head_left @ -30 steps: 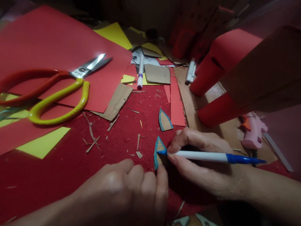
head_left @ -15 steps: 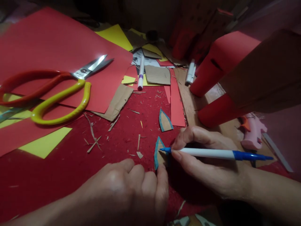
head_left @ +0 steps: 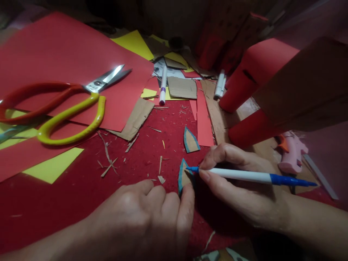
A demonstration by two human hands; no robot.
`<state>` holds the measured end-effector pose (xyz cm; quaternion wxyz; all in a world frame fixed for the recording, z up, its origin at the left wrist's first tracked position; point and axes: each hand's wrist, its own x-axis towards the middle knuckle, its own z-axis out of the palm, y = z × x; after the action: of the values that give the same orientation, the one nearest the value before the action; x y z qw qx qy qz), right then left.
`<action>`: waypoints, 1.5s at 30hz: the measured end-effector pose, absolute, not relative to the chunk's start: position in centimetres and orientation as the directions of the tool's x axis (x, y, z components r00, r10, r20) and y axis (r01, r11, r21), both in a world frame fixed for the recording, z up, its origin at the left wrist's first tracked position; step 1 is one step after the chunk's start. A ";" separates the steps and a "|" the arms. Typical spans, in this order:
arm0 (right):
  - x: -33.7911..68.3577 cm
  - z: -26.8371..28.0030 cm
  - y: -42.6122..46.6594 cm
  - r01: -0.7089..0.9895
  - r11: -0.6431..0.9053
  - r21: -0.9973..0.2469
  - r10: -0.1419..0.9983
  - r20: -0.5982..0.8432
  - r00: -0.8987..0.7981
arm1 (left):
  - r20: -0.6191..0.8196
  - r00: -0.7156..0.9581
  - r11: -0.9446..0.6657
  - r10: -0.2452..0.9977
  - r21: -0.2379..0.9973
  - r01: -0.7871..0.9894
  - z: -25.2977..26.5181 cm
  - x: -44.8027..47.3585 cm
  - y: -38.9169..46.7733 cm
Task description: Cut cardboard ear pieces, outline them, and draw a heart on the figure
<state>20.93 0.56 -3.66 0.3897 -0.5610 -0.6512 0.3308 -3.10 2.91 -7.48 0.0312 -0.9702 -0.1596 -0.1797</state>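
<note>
My right hand grips a white marker pen with blue ends, holding it nearly level. Its blue tip meets a small pointed cardboard piece edged in blue, near the right edge. My left hand is curled into a loose fist. One finger presses the lower end of that piece onto the red surface and hides part of it. Just beyond lies a second pointed cardboard piece, also with a blue border, which neither hand touches.
Large scissors with red and yellow handles lie on red paper at left. Behind are cardboard scraps, yellow paper and a purple-banded marker. At right stand red tubes and a pink glue gun.
The marker's tip has moved slightly up along the near cardboard piece, toward its point. My left finger still presses that piece, covering slightly more of its lower end.
</note>
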 end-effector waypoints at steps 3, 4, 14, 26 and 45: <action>20.9 -3.3 0.7 0.486 0.131 -0.864 0.991 0.117 -0.060 | 0.344 0.891 -0.950 0.295 0.001 0.313 -7.7 -3.2 3.0; 20.9 -3.0 0.8 0.490 0.125 -0.863 0.992 0.108 -0.063 | 0.338 0.895 -0.950 0.292 -0.009 0.313 -7.7 -3.2 3.1; 20.0 -1.8 1.4 0.477 0.046 -0.878 0.999 0.054 0.002 | 0.314 0.911 -0.960 0.268 0.013 0.279 -7.8 -3.6 3.0; 20.9 -2.8 1.3 0.522 0.158 -0.838 0.982 0.079 -0.170 | 0.263 0.929 -0.962 0.259 -0.012 0.272 -7.7 -3.6 3.1; 20.5 -2.5 1.3 0.519 0.085 -0.851 0.995 0.048 -0.085 | 0.321 0.905 -0.956 0.278 0.004 0.292 -8.4 -3.7 2.9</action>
<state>20.52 1.26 -2.50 0.3453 -0.5818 -0.6505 0.3451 -3.68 2.92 -8.39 0.0220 -0.9758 -0.1462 -0.1609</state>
